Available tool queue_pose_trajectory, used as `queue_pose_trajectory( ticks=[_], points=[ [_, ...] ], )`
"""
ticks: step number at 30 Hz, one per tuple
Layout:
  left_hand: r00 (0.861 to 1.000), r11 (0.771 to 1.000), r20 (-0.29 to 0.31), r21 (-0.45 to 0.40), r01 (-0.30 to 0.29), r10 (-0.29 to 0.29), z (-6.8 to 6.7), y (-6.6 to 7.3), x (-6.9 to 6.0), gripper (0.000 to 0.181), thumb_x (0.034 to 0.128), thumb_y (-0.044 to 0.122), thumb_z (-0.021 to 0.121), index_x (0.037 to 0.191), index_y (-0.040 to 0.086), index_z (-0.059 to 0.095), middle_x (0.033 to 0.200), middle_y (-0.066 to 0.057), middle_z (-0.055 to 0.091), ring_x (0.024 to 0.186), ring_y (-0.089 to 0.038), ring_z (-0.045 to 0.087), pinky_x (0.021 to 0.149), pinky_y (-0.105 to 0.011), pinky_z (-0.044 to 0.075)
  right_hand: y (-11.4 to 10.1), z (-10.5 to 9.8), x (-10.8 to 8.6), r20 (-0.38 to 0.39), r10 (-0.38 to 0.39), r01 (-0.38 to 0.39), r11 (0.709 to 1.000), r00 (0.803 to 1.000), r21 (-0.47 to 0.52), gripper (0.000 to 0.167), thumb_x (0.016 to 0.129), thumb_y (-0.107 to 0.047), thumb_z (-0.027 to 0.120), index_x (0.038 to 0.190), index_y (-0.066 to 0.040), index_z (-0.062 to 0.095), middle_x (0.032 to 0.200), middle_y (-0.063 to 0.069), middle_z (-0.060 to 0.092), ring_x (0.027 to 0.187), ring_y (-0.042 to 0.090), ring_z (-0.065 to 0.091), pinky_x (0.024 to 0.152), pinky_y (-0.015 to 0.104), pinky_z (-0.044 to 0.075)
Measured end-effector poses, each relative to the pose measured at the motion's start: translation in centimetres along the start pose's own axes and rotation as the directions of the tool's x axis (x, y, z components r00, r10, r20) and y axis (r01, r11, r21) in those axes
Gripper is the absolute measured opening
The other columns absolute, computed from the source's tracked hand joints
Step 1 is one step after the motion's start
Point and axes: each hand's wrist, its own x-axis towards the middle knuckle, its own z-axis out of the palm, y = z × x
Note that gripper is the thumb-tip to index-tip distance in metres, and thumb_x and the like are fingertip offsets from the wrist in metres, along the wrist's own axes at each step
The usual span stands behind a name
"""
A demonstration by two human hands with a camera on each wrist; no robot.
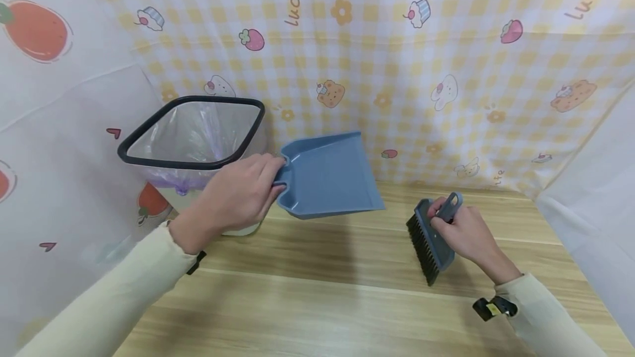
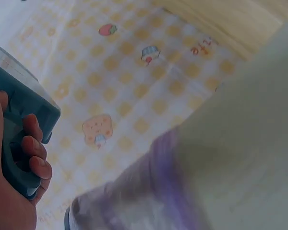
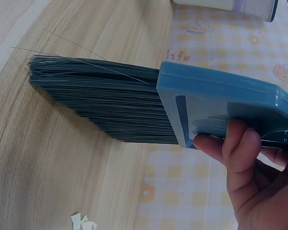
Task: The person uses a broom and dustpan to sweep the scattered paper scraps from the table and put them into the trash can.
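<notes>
A blue dustpan (image 1: 329, 178) hangs above the wooden surface, its tray bare in the head view. My left hand (image 1: 243, 189) grips its handle beside the bin's rim; in the left wrist view the left hand's fingers (image 2: 36, 153) curl round the handle. At the right, my right hand (image 1: 463, 233) holds a blue brush (image 1: 436, 236) with dark bristles. The right wrist view shows the brush (image 3: 221, 96) with its bristles over wood and the right hand (image 3: 264, 177) pinching it. Small pale scraps (image 3: 83, 222) lie on the wood in that view.
A bin (image 1: 190, 164) with a black rim and a clear liner stands at the left, close to my left hand. A checked cloth (image 1: 377, 59) hangs behind the wooden surface (image 1: 307, 302), and white sheeting (image 1: 590, 225) borders it at the right.
</notes>
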Motion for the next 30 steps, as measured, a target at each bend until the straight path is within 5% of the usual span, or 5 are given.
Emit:
queue_pose_trajectory(
  ticks=[9, 13, 18, 30],
  points=[
    [0.999, 0.998, 0.039, -0.056, -0.033, 0.035, 2.9, 1.1, -0.3, 0.06, 0.1207, 0.037, 0.024, 0.126, -0.012, 0.058, 0.111, -0.022, 0.068, 0.096, -0.037, 0.069, 0.087, -0.05, 0.061, -0.1, 0.0, -0.1, -0.009, 0.001, -0.001, 1.0, 1.0, 0.004, 0.014, 0.101, -0.009, 0.065, 0.11, -0.005, 0.075, 0.087, 0.007, 0.075, 0.064, 0.019, 0.06, 0.057, 0.033, 0.048],
    [0.997, 0.997, 0.067, -0.067, -0.038, 0.043, 4.0, 1.6, -0.5, 0.044, 0.1183, 0.03, 0.044, 0.127, -0.012, 0.059, 0.114, -0.021, 0.068, 0.1, -0.036, 0.07, 0.09, -0.048, 0.06, -0.1, 0.1, -0.1, -0.003, 0.006, -0.006, 1.0, 1.0, 0.006, 0.014, 0.102, -0.009, 0.064, 0.111, -0.005, 0.074, 0.089, 0.007, 0.076, 0.065, 0.019, 0.06, 0.057, 0.033, 0.048],
    [0.994, 0.997, 0.101, -0.061, -0.038, 0.044, 5.2, 2.5, -0.8, 0.041, 0.1037, 0.022, 0.071, 0.128, -0.011, 0.06, 0.116, -0.019, 0.07, 0.106, -0.034, 0.071, 0.096, -0.046, 0.059, -0.2, 0.1, -0.1, 0.0, 0.003, -0.003, 1.0, 1.0, 0.01, 0.016, 0.102, -0.009, 0.063, 0.112, -0.005, 0.074, 0.09, 0.007, 0.076, 0.064, 0.02, 0.06, 0.056, 0.033, 0.047],
    [0.986, 0.996, 0.158, -0.075, -0.044, 0.055, 9.6, 4.0, -1.3, 0.039, 0.1009, 0.023, 0.079, 0.124, -0.005, 0.063, 0.113, -0.014, 0.073, 0.107, -0.029, 0.071, 0.097, -0.04, 0.059, -0.2, 0.1, -0.2, -0.017, 0.002, -0.002, 1.0, 1.0, 0.007, 0.014, 0.101, -0.009, 0.066, 0.111, -0.006, 0.075, 0.092, 0.007, 0.077, 0.066, 0.018, 0.061, 0.058, 0.033, 0.048]
  ],
)
